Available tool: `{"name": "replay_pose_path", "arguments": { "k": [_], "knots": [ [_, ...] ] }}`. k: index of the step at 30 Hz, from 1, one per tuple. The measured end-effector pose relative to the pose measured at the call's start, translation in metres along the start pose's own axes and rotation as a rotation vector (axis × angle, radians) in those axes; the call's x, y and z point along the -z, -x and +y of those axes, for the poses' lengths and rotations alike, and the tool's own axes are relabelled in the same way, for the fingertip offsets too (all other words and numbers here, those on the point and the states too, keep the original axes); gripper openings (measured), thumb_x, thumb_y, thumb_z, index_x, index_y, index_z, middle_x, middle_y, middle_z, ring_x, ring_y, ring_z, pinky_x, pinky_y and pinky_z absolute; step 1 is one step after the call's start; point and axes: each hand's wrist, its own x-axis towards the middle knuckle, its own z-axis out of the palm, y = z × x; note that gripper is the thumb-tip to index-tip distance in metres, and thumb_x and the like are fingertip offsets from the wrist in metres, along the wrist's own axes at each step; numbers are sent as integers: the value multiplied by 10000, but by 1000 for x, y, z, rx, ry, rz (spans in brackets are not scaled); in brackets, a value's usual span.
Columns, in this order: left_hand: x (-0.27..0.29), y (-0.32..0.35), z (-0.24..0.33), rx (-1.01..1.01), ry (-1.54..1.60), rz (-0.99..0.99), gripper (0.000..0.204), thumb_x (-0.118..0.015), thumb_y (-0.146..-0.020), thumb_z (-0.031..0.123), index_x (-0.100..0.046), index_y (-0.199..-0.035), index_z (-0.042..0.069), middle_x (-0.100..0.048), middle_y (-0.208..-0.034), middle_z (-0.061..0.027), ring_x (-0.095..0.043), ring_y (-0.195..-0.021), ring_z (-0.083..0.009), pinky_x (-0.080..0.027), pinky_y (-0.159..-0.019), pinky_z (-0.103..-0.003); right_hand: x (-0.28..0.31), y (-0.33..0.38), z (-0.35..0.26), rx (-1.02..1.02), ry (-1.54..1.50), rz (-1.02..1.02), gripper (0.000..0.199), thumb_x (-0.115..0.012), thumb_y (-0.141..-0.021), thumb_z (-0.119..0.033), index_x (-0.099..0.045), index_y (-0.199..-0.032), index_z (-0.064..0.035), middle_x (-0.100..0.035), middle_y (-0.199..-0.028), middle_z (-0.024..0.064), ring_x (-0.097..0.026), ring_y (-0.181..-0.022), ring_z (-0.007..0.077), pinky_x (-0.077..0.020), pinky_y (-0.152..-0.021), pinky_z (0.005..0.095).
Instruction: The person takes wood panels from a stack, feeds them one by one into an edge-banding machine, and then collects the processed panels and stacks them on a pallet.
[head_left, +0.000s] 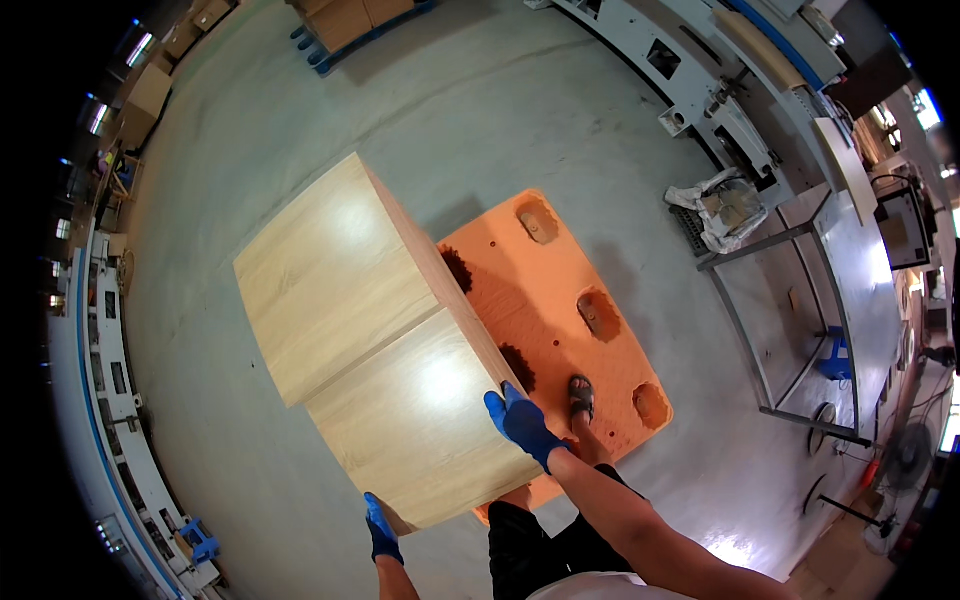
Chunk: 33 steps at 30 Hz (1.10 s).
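Observation:
Two tall stacks of light wood-grain panels stand side by side on an orange plastic pallet (575, 300). My right hand (523, 422), in a blue glove, presses on the right edge of the near stack (420, 420). My left hand (381, 530), also gloved in blue, grips that stack's near lower corner. The far stack (330, 270) touches the near one along a seam. My sandalled foot (581, 396) stands on the bare part of the pallet.
Grey concrete floor surrounds the pallet. A long grey machine line (105, 400) runs along the left. A metal frame table (800, 320) and a white sack (725, 205) stand to the right. More machinery and a blue pallet (345, 35) with boxes lie at the back.

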Motion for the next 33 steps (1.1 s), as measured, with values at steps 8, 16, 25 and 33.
{"name": "replay_pose_path", "arguments": {
  "k": [8,16,25,33],
  "knots": [
    [33,-19,-2,-87,-398,59,366,-546,-948,306,-604,-1108,-17,-651,-979,-92,-597,-845,-174,-478,-773,-297,29,-8,51,-220,-559,-304,552,-532,-919,-442,-564,-1215,23,-645,-1097,124,-591,-1011,226,-432,-902,308],
    [-72,49,23,-488,-495,291,288,-557,-924,169,-618,-1104,-47,-671,-997,-130,-620,-865,-180,-484,-798,-293,114,49,282,-656,-1000,-247,251,-527,-917,-313,-626,-979,-90,-632,-919,32,-577,-805,173,-446,-717,291],
    [-262,153,20,-783,-788,-141,296,-555,-872,150,-642,-1048,-71,-667,-1022,-223,-656,-942,-321,-494,-862,-368,274,130,327,-930,-1080,186,388,-558,-884,-371,-570,-1172,-111,-648,-1064,63,-600,-881,202,-474,-740,377],
    [-384,154,-10,-742,-941,-547,280,-567,-838,238,-697,-924,6,-681,-907,-204,-664,-863,-340,-511,-789,-377,312,174,338,-835,-1282,368,349,-624,-855,-324,-609,-1108,-85,-655,-898,54,-587,-701,165,-447,-581,313]
  ]
}}
